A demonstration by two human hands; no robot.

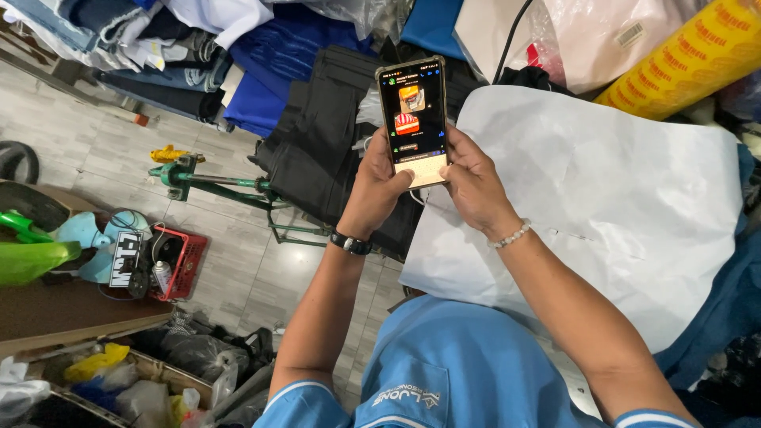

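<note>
Head view: phone (412,119) held upright between both hands, long axis pointing away from body; left hand (374,186) and right hand (474,184) clamp its lower end, equally near, over white paper (618,190).

We see the phone (413,119) held between the left hand (376,190) and right hand (473,186), above folded cloth (317,143). A paper sheet (618,198) lies right of it; a basket (178,265) stands on the floor, apparently, far left.

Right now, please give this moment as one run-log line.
left hand: holds phone | right hand: holds phone, thumb at screen | below: white paper, black cloth
</note>
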